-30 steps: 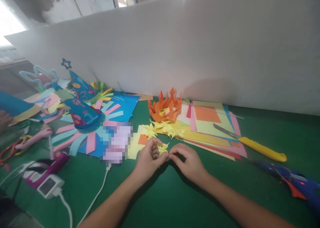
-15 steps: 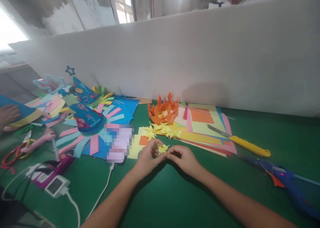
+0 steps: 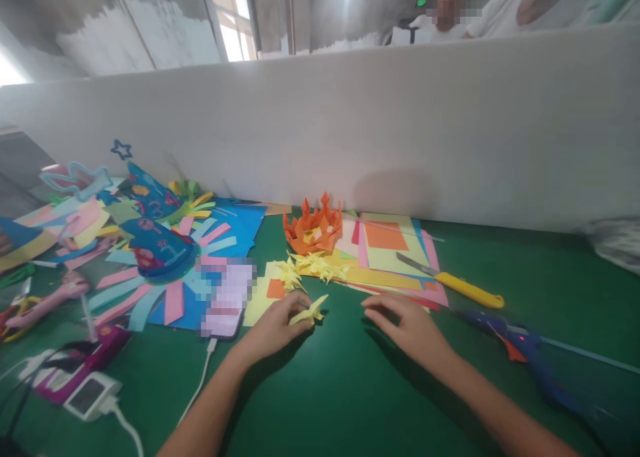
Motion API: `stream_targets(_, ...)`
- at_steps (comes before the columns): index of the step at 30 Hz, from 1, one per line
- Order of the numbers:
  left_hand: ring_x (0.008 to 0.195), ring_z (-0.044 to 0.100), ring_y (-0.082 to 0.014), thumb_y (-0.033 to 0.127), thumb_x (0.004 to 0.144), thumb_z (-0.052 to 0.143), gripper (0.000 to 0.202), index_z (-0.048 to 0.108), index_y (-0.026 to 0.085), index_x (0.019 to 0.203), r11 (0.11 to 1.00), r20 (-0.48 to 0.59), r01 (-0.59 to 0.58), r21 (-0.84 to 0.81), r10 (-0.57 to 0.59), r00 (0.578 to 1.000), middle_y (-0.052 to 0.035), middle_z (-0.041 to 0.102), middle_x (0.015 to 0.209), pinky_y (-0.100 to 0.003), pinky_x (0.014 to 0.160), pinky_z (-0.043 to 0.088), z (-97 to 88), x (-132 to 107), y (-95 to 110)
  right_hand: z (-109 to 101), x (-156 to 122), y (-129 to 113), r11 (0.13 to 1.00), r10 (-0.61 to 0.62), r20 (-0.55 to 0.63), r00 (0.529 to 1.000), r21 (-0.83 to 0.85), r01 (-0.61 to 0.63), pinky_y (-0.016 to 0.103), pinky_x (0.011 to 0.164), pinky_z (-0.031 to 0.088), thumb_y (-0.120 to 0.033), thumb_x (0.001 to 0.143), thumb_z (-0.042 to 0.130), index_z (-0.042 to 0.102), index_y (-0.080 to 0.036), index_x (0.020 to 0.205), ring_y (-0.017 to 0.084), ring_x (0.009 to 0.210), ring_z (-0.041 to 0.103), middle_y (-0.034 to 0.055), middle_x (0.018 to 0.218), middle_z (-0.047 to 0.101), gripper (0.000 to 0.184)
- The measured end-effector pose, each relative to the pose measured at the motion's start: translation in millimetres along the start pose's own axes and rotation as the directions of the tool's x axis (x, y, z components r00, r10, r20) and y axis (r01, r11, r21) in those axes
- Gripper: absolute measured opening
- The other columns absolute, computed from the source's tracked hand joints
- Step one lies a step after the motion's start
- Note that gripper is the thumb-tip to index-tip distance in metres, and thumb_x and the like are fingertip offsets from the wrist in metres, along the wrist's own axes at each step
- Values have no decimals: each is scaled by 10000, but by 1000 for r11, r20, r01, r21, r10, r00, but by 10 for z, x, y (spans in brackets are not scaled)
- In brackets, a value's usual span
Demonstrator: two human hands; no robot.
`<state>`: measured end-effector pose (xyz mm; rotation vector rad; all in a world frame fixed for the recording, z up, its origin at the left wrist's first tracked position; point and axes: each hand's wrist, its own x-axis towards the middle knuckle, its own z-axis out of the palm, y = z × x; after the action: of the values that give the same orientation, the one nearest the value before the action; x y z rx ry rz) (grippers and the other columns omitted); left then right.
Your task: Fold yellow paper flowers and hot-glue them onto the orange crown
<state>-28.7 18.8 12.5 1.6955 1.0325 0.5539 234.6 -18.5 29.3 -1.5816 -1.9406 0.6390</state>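
Note:
Between the fingers of my left hand is a small folded yellow paper flower with pointed petals. My right hand hovers apart from it to the right, thumb and forefinger separated by a gap, holding nothing that I can see. Just beyond the hands lie more yellow paper flowers, bunched together on paper strips. Behind them an orange folded-paper crown stands upright, with something yellow inside it.
Right of the crown lie coloured paper sheets and a yellow-handled craft knife. A blue glue gun rests farther right. On the left are a phone on a cable, cone party hats, a power strip and scissors.
My right hand has let go of the yellow paper flower and moved right. The flower stays in my left hand. The camera view has shifted slightly to the right.

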Motion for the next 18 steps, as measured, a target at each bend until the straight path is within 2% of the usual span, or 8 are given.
stream_targets(3,821,572,-171,328,780,568,169,597,187,869,994,10,-2,113,1,1000,-30,629,882,-267,733,417,-25,-11,53,-248,-126,203,994,59,-141,988,-86,-71,314,755,502,-366,830,492,682,-232,856,209,859,651,39,922,716,234)
stream_targets(8,717,549,-146,390,800,533,254,601,178,922,998,30,56,19,-57,998,-28,611,833,-243,636,414,-40,-29,90,-636,-271,506,937,97,-351,931,-284,-205,345,700,496,-428,813,445,681,-219,866,262,899,643,69,937,714,319)
stream_targets(11,709,539,-143,411,799,538,293,581,180,973,991,25,92,-94,-90,996,-35,605,829,-245,624,410,-40,-33,110,-867,-357,628,886,89,-367,926,-395,-242,379,711,474,-408,809,402,656,-204,874,277,886,633,105,964,693,332)
stream_targets(14,651,512,-127,418,774,579,305,576,181,967,968,15,147,-202,-147,989,-8,573,737,-237,596,398,-53,-34,149,-1039,-510,740,814,204,-361,910,-454,-362,395,674,465,-438,765,479,626,-167,899,315,869,626,173,964,666,335)
stream_targets(16,613,487,-113,415,753,610,286,580,187,924,956,-5,164,-244,-170,985,12,545,698,-224,568,380,-68,-35,166,-1096,-656,815,770,295,-386,874,-446,-457,394,645,463,-460,748,539,627,-171,820,325,815,633,207,888,668,311)
stream_targets(18,626,488,-114,407,747,623,266,585,195,903,945,-37,156,-287,-174,984,10,545,715,-220,565,372,-79,-34,164,-1108,-815,888,776,352,-423,835,-367,-513,364,561,452,-473,725,593,613,-216,636,280,652,642,188,737,669,272)
